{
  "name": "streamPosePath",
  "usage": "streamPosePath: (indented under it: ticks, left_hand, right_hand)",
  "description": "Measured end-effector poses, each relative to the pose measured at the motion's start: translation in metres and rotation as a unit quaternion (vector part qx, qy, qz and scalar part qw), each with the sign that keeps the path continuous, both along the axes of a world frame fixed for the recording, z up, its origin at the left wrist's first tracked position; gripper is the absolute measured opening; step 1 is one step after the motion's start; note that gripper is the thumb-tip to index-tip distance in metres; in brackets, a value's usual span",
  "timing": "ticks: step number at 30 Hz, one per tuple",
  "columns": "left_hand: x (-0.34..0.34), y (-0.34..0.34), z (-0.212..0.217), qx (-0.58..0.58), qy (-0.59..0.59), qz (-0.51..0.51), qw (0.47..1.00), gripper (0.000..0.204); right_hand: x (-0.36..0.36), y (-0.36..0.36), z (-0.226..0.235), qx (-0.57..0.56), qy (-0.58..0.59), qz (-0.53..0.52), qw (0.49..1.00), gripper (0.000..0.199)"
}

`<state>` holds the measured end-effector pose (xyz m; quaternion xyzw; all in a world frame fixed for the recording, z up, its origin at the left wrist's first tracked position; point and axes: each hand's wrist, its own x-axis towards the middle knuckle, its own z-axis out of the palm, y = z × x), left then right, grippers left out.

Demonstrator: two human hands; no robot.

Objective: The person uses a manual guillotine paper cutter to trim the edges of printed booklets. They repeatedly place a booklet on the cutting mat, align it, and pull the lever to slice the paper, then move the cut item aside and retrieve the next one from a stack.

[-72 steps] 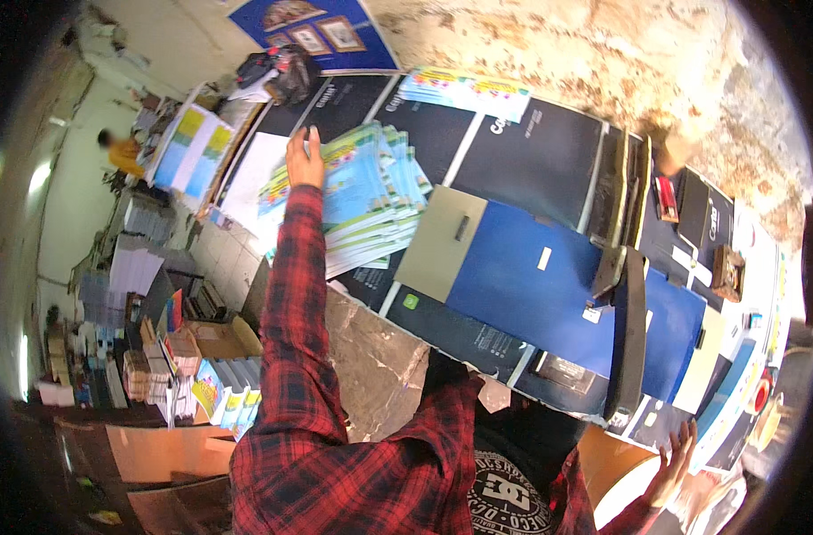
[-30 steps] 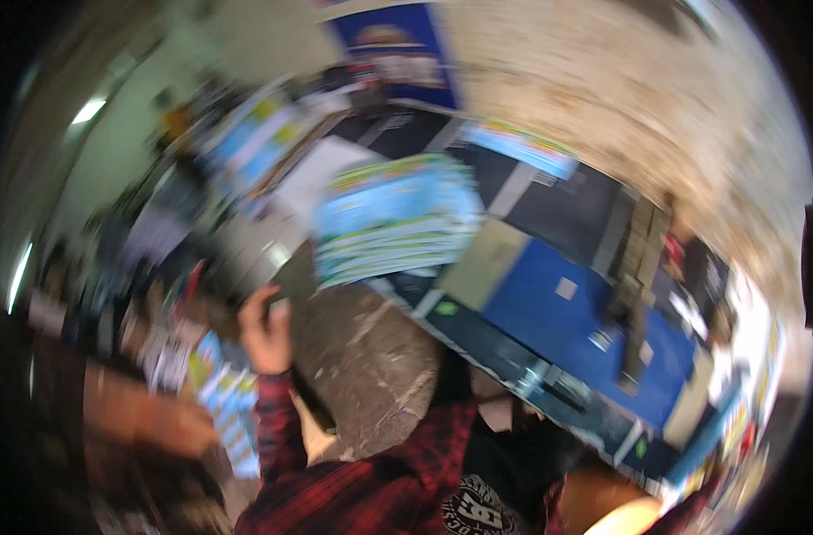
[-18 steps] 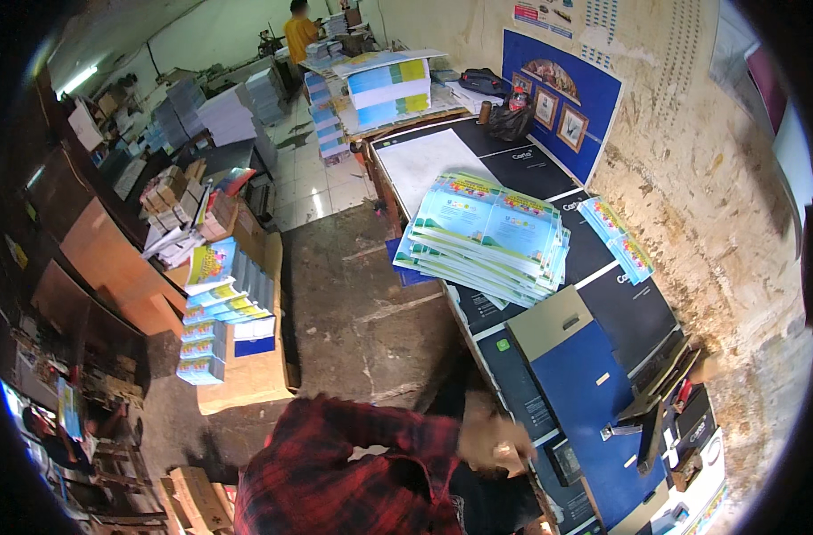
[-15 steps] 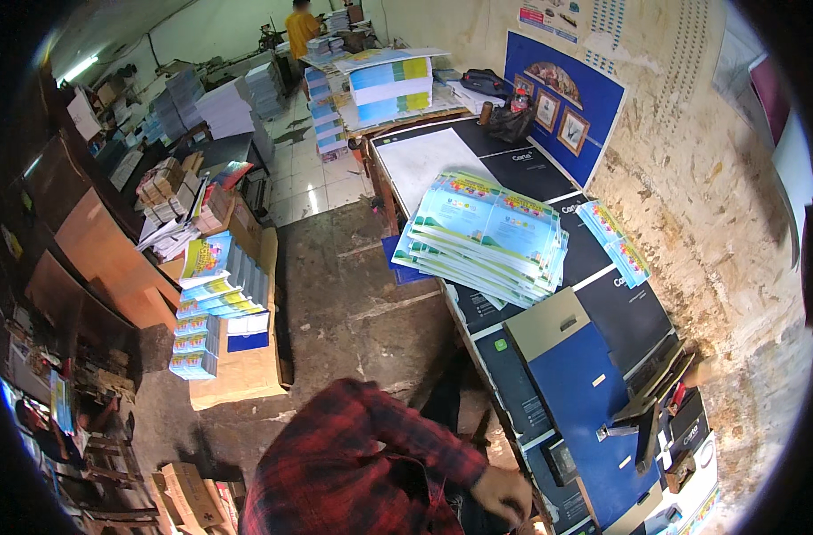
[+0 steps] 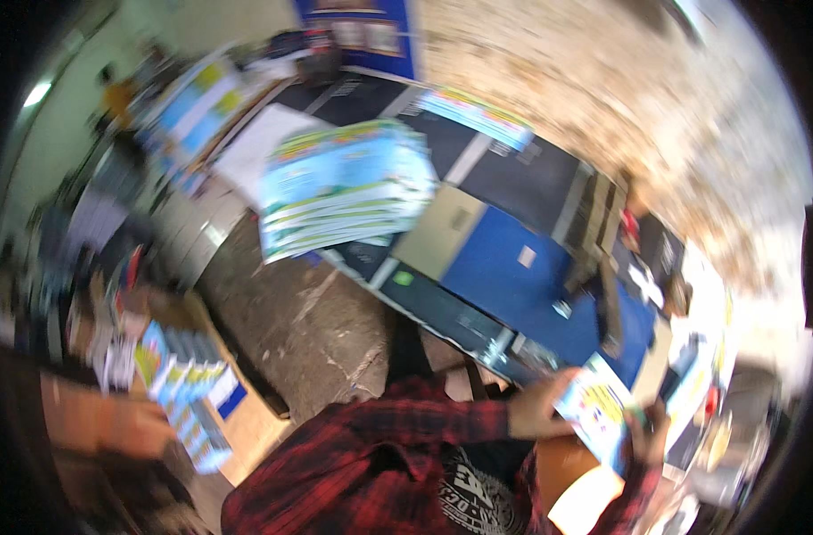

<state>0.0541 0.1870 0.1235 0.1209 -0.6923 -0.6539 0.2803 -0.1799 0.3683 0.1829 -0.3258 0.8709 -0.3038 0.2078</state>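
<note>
Blue-and-white booklet [image 5: 595, 408] is being pinched by the left hand [image 5: 538, 407] near the bench's [image 5: 451, 312] front edge; its right side is being touched by the right hand [image 5: 649, 432], grip too blurred to tell. Apparently being handled; steady support is being called for.

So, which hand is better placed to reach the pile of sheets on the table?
Probably the left hand: it is on the side of the booklet nearer the pile of sheets. The right hand is farther, on the booklet's other side. Both seem to hold it.
</note>
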Motion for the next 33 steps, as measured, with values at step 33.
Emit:
streamPosePath:
  ticks: [33]
  left_hand:
    - [0.090, -0.236, -0.100, 0.181, -0.317, 0.053, 0.930, 0.044]
  right_hand:
    - [0.062, -0.132, -0.116, -0.033, 0.225, -0.006, 0.974, 0.057]
